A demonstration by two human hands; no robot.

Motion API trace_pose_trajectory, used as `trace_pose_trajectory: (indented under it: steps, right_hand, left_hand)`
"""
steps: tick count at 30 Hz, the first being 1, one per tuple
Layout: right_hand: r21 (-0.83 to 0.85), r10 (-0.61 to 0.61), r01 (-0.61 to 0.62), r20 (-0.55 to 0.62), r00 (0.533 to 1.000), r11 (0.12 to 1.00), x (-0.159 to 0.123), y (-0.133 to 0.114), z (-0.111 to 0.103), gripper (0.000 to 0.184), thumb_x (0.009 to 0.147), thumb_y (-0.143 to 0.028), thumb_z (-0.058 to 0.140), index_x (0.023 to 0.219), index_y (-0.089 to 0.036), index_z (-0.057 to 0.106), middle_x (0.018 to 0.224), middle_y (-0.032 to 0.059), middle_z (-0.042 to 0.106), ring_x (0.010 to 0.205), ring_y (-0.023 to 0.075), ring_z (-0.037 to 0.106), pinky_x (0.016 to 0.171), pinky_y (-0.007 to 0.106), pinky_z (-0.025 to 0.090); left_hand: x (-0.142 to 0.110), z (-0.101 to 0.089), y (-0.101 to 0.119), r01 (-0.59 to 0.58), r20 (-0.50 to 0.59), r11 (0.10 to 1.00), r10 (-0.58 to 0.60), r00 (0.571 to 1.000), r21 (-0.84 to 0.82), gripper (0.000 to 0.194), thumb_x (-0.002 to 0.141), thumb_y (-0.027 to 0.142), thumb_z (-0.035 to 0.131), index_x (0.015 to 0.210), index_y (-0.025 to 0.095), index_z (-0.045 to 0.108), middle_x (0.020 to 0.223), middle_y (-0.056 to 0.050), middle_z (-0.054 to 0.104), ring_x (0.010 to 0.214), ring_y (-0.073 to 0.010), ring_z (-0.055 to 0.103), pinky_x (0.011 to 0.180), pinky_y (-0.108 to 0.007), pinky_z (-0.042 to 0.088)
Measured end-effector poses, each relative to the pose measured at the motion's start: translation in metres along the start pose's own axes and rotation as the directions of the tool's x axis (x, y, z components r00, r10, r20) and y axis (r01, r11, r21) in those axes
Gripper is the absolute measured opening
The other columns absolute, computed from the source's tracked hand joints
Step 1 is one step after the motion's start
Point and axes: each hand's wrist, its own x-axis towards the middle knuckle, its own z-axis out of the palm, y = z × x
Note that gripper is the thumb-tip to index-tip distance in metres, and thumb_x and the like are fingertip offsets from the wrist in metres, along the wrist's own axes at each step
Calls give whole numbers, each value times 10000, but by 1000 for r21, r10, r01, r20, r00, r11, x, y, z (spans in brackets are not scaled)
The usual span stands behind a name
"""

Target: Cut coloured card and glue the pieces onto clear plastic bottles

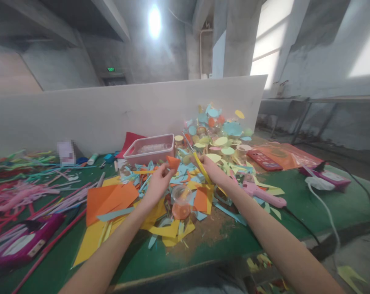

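My left hand (160,179) pinches a small piece of orange paper (173,163) between thumb and fingers, above the heap of scraps. To its right, my right hand (209,168) is closed on a pair of scissors (200,166) with a yellow handle. The grey blades point up and away, apart from the orange paper. Below and between the hands stands a clear plastic cup (182,195) with an orange base. Orange paper sheets (109,201) and yellow paper (91,241) lie left of my left forearm. Blue and yellow offcuts (169,228) surround the cup.
A pink basket (149,152) stands behind the scraps, near a pile of coloured paper rounds (221,134). On the right lie a pink glue gun (264,195) with its cord, a red phone (264,160) and a purple box (331,179). Pipe cleaners (22,196) cover the left side.
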Motion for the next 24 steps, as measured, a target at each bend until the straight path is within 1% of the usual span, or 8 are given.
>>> trace_pose_trajectory:
  steps: [3, 6, 8, 10, 14, 17, 20, 24]
  right_hand:
    - [-6, -36, 36, -30, 999, 999, 0, 3, 0, 529, 771, -703, 572, 666, -224, 374, 557, -70, 377, 537, 107, 352, 508, 239, 307]
    - [-39, -36, 37, 28, 999, 999, -2, 0, 0, 509, 781, -686, 571, 686, -221, 387, 584, -66, 384, 568, 115, 370, 530, 244, 301]
    - [-71, -18, 23, 62, 998, 997, -5, -3, 1, 492, 778, -681, 580, 727, -215, 430, 616, -60, 416, 600, 127, 402, 556, 250, 318]
    - [-91, -12, 20, 92, 996, 996, -8, -8, 1, 486, 773, -678, 591, 785, -206, 475, 670, -49, 464, 642, 139, 438, 593, 262, 346]
    - [-113, -24, 47, 194, 981, 992, -13, -17, 3, 474, 790, -662, 583, 789, -197, 494, 707, -43, 481, 659, 137, 447, 621, 276, 359]
    - [-165, -13, 50, 217, 976, 985, -15, -19, 4, 460, 785, -642, 606, 774, -193, 507, 713, -33, 500, 664, 139, 459, 618, 277, 361]
    - [-196, -39, 88, 240, 970, 977, -14, -17, 5, 429, 793, -609, 621, 801, -187, 544, 752, -11, 551, 692, 152, 494, 628, 279, 375]
    - [-231, -56, 122, 269, 961, 965, -13, -15, 5, 408, 817, -585, 611, 844, -180, 574, 771, 5, 584, 704, 162, 517, 628, 282, 383]
  left_hand:
    - [9, -5, -2, 38, -59, 981, -50, 997, -193, 335, 654, 443, 764, 707, 196, 544, 670, 47, 483, 630, -104, 465, 576, -212, 392]
    - [15, -7, -1, 81, -59, 939, -107, 993, -335, 425, 611, 504, 783, 762, 201, 525, 751, 22, 552, 738, -134, 580, 694, -260, 500]
    - [17, -8, 2, 108, -49, 901, -141, 989, -419, 446, 598, 484, 802, 779, 203, 507, 761, 16, 581, 761, -145, 624, 746, -294, 530]
    - [18, -9, 6, 118, -56, 871, -164, 985, -478, 407, 626, 425, 807, 788, 198, 510, 770, 8, 609, 766, -138, 643, 771, -294, 540]
    - [18, -10, 10, 115, -94, 831, -197, 976, -544, 247, 750, 301, 741, 802, 169, 540, 861, -45, 672, 822, -136, 673, 806, -286, 545]
    - [19, -10, 10, 127, -109, 814, -227, 968, -567, 190, 795, 248, 702, 811, 158, 535, 846, -70, 691, 785, -142, 682, 781, -300, 551]
    - [21, -10, 9, 117, -142, 808, -240, 960, -577, 217, 778, 240, 719, 800, 172, 514, 743, -28, 671, 706, -123, 659, 714, -273, 540]
    - [21, -12, 9, 94, -164, 810, -228, 960, -579, 300, 685, 286, 794, 777, 174, 532, 630, 35, 605, 609, -85, 595, 641, -212, 496]
